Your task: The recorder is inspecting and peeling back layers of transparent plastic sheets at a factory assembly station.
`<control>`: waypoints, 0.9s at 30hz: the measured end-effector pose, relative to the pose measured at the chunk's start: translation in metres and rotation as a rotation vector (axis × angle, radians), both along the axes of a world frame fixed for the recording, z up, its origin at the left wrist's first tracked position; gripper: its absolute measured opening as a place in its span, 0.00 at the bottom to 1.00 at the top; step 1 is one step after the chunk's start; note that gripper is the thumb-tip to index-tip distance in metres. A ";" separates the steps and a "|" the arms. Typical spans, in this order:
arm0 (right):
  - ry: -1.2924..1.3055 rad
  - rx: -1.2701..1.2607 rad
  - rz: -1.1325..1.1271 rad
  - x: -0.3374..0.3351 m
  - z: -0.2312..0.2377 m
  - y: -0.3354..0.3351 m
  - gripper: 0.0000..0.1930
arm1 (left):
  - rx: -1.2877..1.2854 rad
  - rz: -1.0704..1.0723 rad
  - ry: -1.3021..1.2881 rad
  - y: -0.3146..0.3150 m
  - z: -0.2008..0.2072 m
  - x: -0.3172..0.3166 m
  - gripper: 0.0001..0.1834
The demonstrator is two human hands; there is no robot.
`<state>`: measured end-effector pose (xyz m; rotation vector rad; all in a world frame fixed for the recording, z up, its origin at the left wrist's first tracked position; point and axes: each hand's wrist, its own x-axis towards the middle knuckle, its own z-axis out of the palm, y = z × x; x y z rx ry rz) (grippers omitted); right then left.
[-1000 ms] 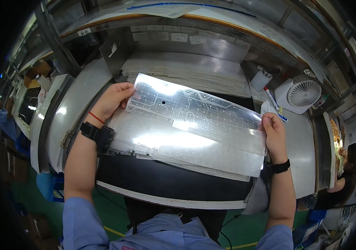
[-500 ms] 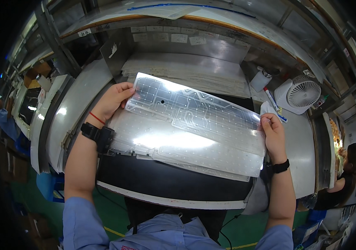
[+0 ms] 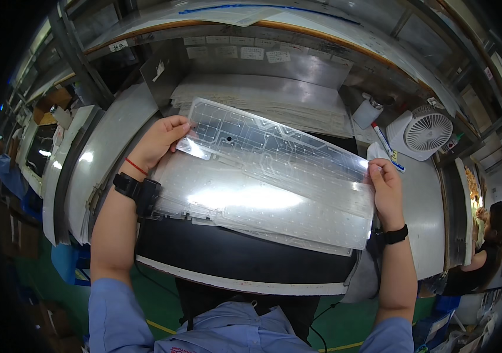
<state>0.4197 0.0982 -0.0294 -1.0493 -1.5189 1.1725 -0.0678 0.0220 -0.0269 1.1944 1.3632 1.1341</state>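
Pinching at both ends: clear sheet (image 3: 274,140) held by left hand (image 3: 161,140) and right hand (image 3: 386,183), fingers (image 3: 176,122) of each closed on its short end, thumb pressed close. Sheet's long side stretched from hand to hand, slanted, right end set closer to front of black counter (image 3: 251,250). Neither hand nearer; sheet touched by both. Loose clear sheets (image 3: 315,228) spread below, laid on counter. Pile of sheets (image 3: 257,97) stacked behind. Pale bottle (image 3: 367,115) placed at far right, near white fan (image 3: 429,132); what is in bottle cannot be told.
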 end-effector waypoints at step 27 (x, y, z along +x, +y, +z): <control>-0.288 -0.040 0.193 0.001 0.012 -0.010 0.16 | 0.137 0.267 -0.357 0.006 -0.006 -0.011 0.21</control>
